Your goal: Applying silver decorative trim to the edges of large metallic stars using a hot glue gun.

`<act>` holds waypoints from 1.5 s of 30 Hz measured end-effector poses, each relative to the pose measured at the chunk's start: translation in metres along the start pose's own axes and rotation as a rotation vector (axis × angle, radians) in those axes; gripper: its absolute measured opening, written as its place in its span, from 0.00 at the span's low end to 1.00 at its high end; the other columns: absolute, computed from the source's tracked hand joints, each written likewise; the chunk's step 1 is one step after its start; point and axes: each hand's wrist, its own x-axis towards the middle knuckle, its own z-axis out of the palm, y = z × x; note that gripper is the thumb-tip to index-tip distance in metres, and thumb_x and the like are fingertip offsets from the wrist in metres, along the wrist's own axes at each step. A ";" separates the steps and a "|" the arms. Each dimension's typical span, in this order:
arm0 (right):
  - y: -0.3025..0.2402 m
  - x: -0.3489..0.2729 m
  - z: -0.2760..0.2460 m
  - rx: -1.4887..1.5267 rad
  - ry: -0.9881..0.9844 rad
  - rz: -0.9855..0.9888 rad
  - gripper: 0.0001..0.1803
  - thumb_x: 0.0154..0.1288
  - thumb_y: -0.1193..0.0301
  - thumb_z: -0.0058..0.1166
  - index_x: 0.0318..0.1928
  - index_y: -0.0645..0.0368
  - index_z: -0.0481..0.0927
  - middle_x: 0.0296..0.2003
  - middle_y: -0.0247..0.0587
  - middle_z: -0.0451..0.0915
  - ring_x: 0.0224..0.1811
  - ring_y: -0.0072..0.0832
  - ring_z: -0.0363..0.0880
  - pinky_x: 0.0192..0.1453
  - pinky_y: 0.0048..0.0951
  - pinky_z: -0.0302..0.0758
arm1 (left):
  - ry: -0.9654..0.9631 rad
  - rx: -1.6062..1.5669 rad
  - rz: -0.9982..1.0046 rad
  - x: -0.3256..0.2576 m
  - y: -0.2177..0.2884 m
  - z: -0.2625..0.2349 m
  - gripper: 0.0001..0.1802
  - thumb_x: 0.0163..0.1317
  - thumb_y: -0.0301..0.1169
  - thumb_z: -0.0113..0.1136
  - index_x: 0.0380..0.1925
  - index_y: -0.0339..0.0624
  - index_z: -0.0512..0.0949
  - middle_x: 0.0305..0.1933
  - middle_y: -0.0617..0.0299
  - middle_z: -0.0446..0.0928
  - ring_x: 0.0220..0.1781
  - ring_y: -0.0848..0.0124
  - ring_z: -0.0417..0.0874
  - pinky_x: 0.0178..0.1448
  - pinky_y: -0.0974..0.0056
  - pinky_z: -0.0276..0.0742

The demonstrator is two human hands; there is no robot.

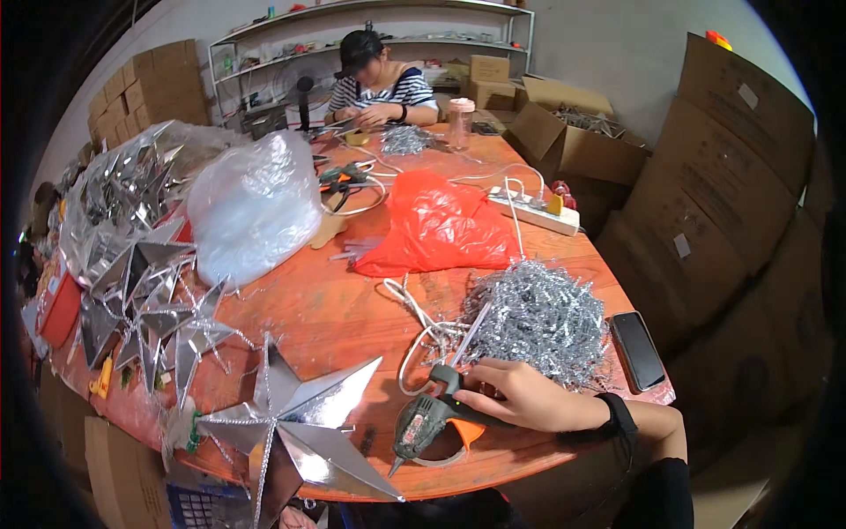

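Note:
My right hand [520, 395] is closed round the handle of a dark green glue gun [421, 428] with an orange trigger. The gun's nozzle points down at the near table edge, and a clear glue stick [471, 333] rises from its back. To the left of it a large silver foil star [304, 419], with beaded silver trim along some ridges, juts over the near edge. A skin-coloured patch shows behind the star's lower part; my left hand's fingers are hidden there, so their grip cannot be made out. Beyond my right hand lies a heap of silver tinsel [538, 322].
A phone [637, 351] lies at right. A red plastic bag [441, 225], a clear bag [256, 207], a white power strip [533, 210] and cords lie farther back. Silver stars [150, 309] crowd the left. Across the table [317, 309] a person [383, 84] works. Cardboard boxes [705, 203] stand right.

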 end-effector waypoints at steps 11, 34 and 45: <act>0.029 -0.012 -0.078 -0.364 0.278 0.103 0.07 0.62 0.74 0.52 0.41 0.59 0.78 0.34 0.43 0.77 0.37 0.37 0.77 0.39 0.33 0.73 | -0.037 0.133 0.019 0.010 -0.005 -0.007 0.21 0.69 0.44 0.44 0.19 0.45 0.67 0.18 0.69 0.61 0.20 0.78 0.61 0.25 0.71 0.57; -0.019 0.001 -0.135 -0.376 0.642 -0.043 0.07 0.60 0.78 0.53 0.38 0.66 0.78 0.33 0.43 0.80 0.33 0.29 0.79 0.39 0.25 0.76 | 0.182 0.156 0.034 0.014 -0.005 -0.007 0.20 0.69 0.45 0.44 0.30 0.38 0.73 0.25 0.65 0.68 0.26 0.74 0.68 0.31 0.68 0.64; -0.077 -0.008 -0.143 0.143 0.490 -0.153 0.12 0.67 0.69 0.49 0.42 0.67 0.75 0.32 0.34 0.75 0.32 0.16 0.73 0.36 0.19 0.72 | 0.461 0.171 0.187 0.014 -0.030 -0.064 0.21 0.69 0.44 0.44 0.39 0.35 0.74 0.31 0.61 0.71 0.29 0.70 0.70 0.33 0.65 0.67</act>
